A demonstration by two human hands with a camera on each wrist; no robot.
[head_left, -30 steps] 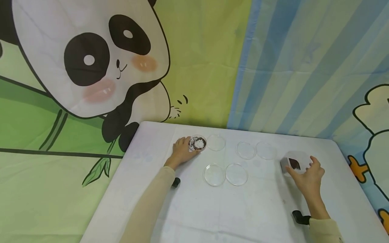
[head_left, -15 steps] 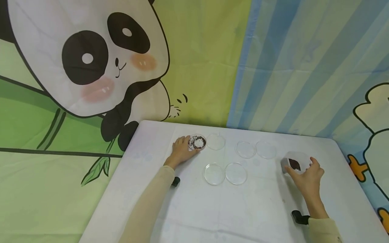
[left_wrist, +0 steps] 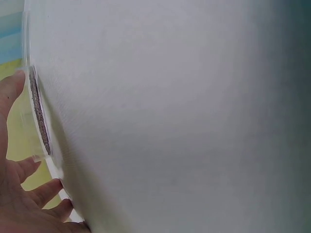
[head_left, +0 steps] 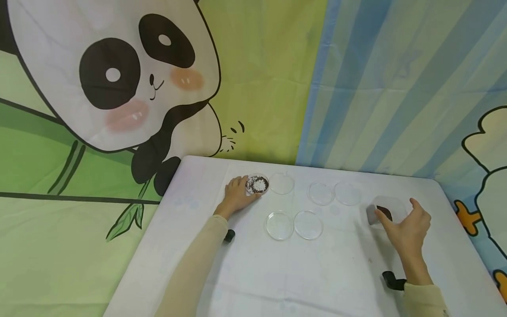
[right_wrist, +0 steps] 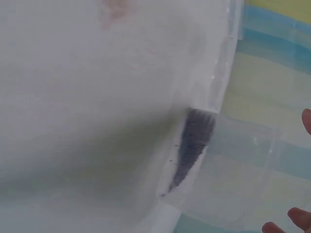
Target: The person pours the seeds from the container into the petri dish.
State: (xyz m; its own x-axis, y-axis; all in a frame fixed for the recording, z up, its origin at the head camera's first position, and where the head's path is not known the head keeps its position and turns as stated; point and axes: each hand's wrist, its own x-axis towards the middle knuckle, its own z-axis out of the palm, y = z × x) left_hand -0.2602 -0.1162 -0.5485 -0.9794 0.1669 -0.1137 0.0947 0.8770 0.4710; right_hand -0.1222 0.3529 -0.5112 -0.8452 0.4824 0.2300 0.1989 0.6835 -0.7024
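My left hand [head_left: 237,197] pinches a round clear petri dish [head_left: 259,185] between thumb and fingers at the back left of the table. Dark brown grains with white ones on top lie in that dish. In the left wrist view, the thumb and a finger touch opposite sides of the dish [left_wrist: 39,114]. At the right, my right hand [head_left: 410,231] is spread beside a clear plastic box [head_left: 371,215] that stands on the table. Dark grains are heaped toward one side of it. In the right wrist view, the fingertips [right_wrist: 300,218] stand apart from the box [right_wrist: 233,170].
A clear round dish [head_left: 282,183] lies right next to the filled one. Farther right is a pair of clear dishes [head_left: 321,194], and nearer the front another pair [head_left: 279,225]. All lie on the white table [head_left: 301,273]. A printed curtain [head_left: 261,88] hangs behind it.
My right hand's fingers have spread and moved off the plastic box, slightly to the right. The box stays where it was. My left hand and its petri dish have not moved.
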